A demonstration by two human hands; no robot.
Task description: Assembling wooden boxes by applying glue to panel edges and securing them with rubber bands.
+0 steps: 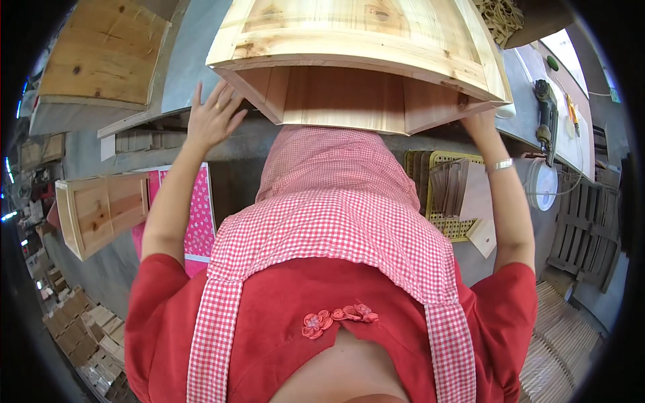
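Note:
A large pale wooden box (363, 43) with knots in its boards stands right in front of me, its open side turned toward my body. Its inside is bare wood. At the box's left lower corner is my left hand (213, 115), open, fingers spread and pointing away from me; whether a fingertip touches the wood I cannot tell. My right hand (480, 123) is at the box's right lower corner, wrist below the edge. The box hides its fingers, so its grip does not show.
Another wooden box (101, 54) stands far left, with a smaller one (104, 209) below it beside a pink patterned cloth (195, 215). To the right are a dark power tool (545, 111) on the bench, a white bucket (543, 185) and a yellow crate (440, 227) holding thin boards.

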